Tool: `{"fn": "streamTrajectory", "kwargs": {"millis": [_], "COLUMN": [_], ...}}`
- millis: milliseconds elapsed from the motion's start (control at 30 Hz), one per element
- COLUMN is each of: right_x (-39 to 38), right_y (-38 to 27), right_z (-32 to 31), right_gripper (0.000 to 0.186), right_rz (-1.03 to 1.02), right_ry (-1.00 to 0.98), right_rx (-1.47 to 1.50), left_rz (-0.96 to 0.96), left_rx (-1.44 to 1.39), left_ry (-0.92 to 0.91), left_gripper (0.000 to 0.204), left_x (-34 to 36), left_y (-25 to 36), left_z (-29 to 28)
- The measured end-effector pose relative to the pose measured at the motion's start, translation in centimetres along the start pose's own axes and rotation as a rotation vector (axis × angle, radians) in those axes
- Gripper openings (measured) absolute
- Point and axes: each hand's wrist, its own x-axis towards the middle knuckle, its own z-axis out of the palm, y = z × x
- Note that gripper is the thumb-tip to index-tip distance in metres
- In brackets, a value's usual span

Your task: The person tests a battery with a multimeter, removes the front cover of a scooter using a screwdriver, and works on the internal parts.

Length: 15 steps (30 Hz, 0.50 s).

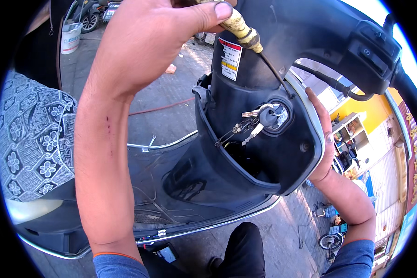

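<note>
My left hand (190, 18) is closed around the worn yellow handle of a screwdriver (238, 27). Its thin dark shaft slants down to the right, the tip meeting a small recess in the scooter's black inner panel (292, 153). Just below the tip, a bunch of keys (262, 119) hangs from the ignition lock. My right hand (323, 153) grips the panel's right outer edge, with one finger stretched up along the rim and others partly hidden behind it. An open storage pocket (250, 160) lies under the keys.
The handlebar with its switch housing (373, 53) reaches across the upper right. A patterned seat cover (37, 139) is at the left, beside the footboard (148, 190). A wrench (153, 140) lies past the footboard's far edge. A white bucket (71, 38) and shelves (354, 134) stand farther off.
</note>
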Motion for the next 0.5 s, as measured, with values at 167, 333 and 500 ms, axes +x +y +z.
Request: {"fn": "streamTrajectory", "kwargs": {"millis": [167,333,500], "right_x": [0.0,-0.2,-0.4], "right_y": [-0.6,-1.0,-0.1], "right_z": [1.8,2.5,-0.8], "right_gripper": [0.091,0.078,0.077], "right_rz": [-0.032,-0.160,-0.259], "right_ry": [0.067,0.102,-0.028], "right_rx": [-0.055,-0.200,-0.190], "left_rz": [-0.026,-0.039,0.031], "left_rx": [0.136,0.261,-0.068], "left_ry": [0.094,0.245,0.312], "left_gripper": [0.027,0.031,0.056], "left_x": [0.2,0.3,0.2], "left_y": [1.3,1.3,0.5], "left_z": [1.6,3.5,4.0]}}
